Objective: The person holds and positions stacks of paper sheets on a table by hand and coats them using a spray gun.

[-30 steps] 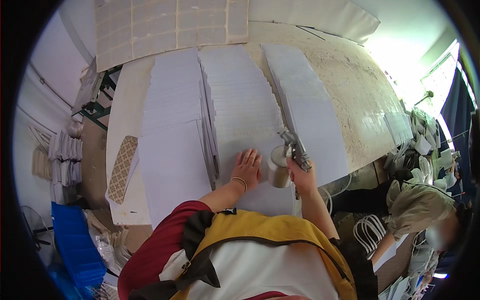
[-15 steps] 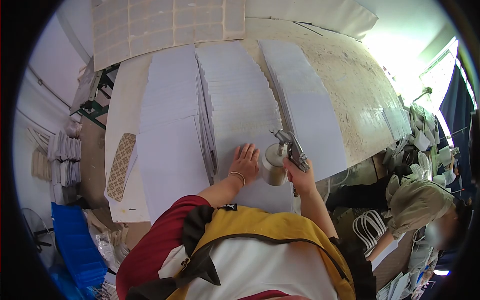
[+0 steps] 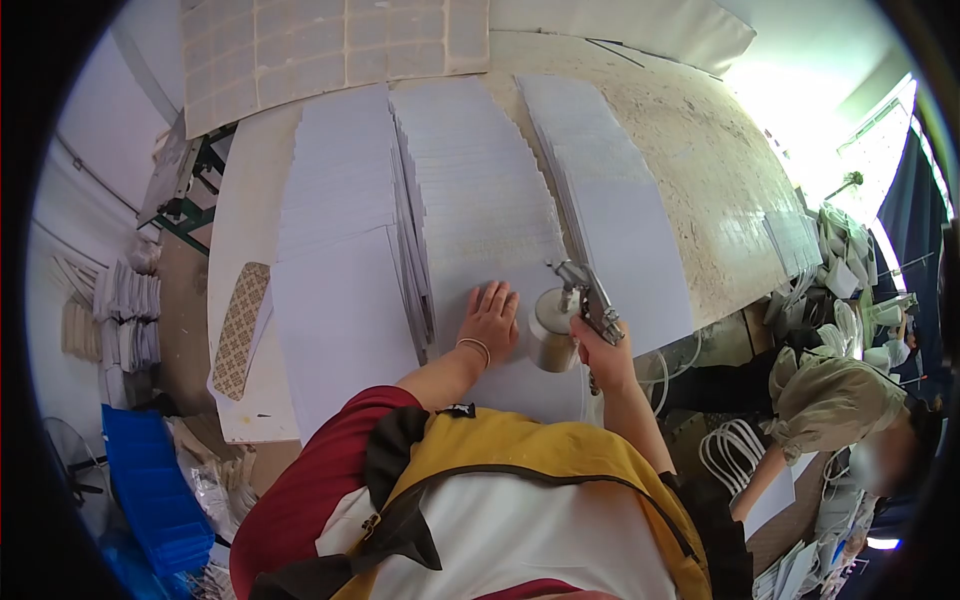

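Observation:
My right hand (image 3: 602, 350) is wrapped round the handle of a metal spray gun (image 3: 592, 300), whose round cup (image 3: 550, 335) hangs over the near end of the middle row of sheets. Flat on that middle row of overlapping white sheets (image 3: 480, 190) lies my left hand (image 3: 490, 318), fingers spread and holding nothing. To its left runs another row of white sheets (image 3: 340, 200). A third row (image 3: 610, 180) lies to the right, beyond the gun. The sheets overlap like steps, their edges showing in the far part of each row.
A stained worktable (image 3: 710, 190) carries the rows. At its left edge lies a patterned strip (image 3: 242, 335); a gridded board (image 3: 340, 50) stands at the back. Blue folded material (image 3: 155, 490) is at lower left. On the right, a co-worker (image 3: 835, 405) bends among white piles and a hose (image 3: 665, 385).
The spray gun and my right hand have shifted very slightly right. My left hand stays in place. At right, the co-worker's arm and a white sheet have moved a little.

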`<state>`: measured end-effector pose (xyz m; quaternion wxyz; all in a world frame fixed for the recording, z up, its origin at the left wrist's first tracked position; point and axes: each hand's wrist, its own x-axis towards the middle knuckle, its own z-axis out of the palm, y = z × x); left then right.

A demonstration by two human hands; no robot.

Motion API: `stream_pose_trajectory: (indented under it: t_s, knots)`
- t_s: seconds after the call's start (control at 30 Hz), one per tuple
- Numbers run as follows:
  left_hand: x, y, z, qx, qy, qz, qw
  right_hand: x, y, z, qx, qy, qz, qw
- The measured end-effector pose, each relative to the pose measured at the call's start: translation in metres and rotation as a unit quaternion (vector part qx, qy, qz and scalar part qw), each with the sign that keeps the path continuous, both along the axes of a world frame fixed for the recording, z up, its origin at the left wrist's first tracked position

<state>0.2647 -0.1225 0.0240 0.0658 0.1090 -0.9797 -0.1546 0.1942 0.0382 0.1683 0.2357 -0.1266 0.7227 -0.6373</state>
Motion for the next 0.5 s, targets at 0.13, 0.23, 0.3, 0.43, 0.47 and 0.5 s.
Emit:
stream_pose_trajectory:
  t_s: [0.13, 0.23, 0.3, 0.43, 0.47, 0.5]
  knots:
    - [0.0, 0.0, -0.002, -0.003, -0.004, -0.001, 1.0, 0.006, 0.001, 0.001, 0.003, -0.016, 0.013, 1.0]
    - [0.0, -0.001, -0.003, -0.002, 0.003, 0.0, 1.0, 0.004, 0.004, -0.004, 0.007, -0.013, -0.016, 1.0]
    - [0.001, -0.001, -0.003, -0.005, 0.008, 0.0, 1.0, -0.001, 0.01, -0.007, 0.003, -0.003, -0.048, 0.999]
    - [0.001, -0.001, -0.004, -0.007, 0.01, -0.001, 1.0, -0.003, 0.016, -0.01, 0.005, 0.004, -0.05, 0.999]
    - [0.0, -0.001, -0.004, -0.008, 0.01, -0.002, 1.0, -0.002, 0.015, -0.008, 0.016, 0.005, -0.036, 0.999]
    - [0.0, 0.0, -0.004, -0.009, 0.01, -0.004, 1.0, 0.0, 0.015, -0.006, 0.028, 0.006, -0.022, 0.999]
